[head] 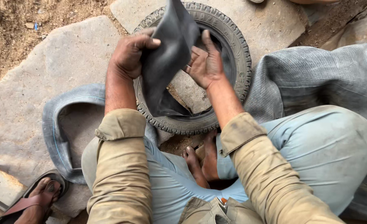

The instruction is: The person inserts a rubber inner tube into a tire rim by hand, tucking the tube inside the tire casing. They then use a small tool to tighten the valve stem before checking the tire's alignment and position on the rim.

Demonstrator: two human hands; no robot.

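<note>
Inner tube (167,54) over tyre (237,54) on stone slabs (67,58)

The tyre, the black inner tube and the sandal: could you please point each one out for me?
tyre (237,49): head view, on the treaded right sidewall.
black inner tube (167,54): head view, on the flat middle of the rubber held between the hands.
sandal (30,203): head view, on the brown strap.

The person wears a khaki-tan shirt with long sleeves rolled back into thick cuffs just above the forearms, the cloth creased and lightly soiled. Pale blue-grey trousers cover both bent knees, smudged with dust. The left hand (129,54) and right hand (204,62) are bare, the 2 feet (200,161) unshod, tucked between the knees.
</note>
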